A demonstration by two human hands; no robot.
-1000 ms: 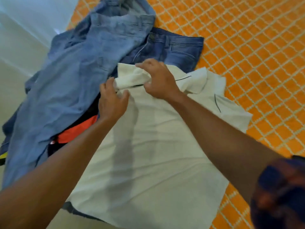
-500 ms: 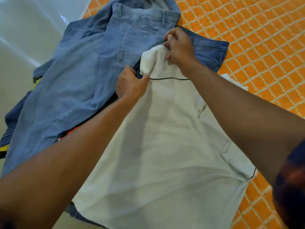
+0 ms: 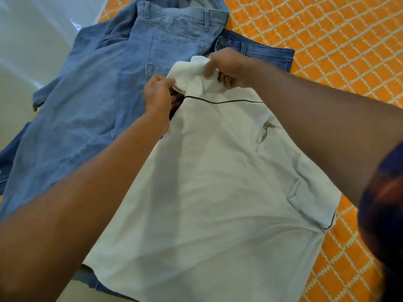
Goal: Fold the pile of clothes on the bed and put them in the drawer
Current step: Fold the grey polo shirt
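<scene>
Orange bedspread (image 3: 327,51) with a pale lattice under everything. Left grip (image 3: 159,94) pinching the bunched top edge of the white shirt (image 3: 218,182), fingers curled. Right grip (image 3: 229,66) just beside it, clenched on the same bunch of cloth. Shirt body spread flat toward the camera, thin black piping across the chest. Beneath and to the left, light blue jeans (image 3: 98,101). Darker denim (image 3: 268,54) peeking out behind the right grip. Both forearms across the shirt, hiding parts of it. Blurred dark sleeve (image 3: 388,203) cut off at right. Pale floor (image 3: 32,40) at far left.
</scene>
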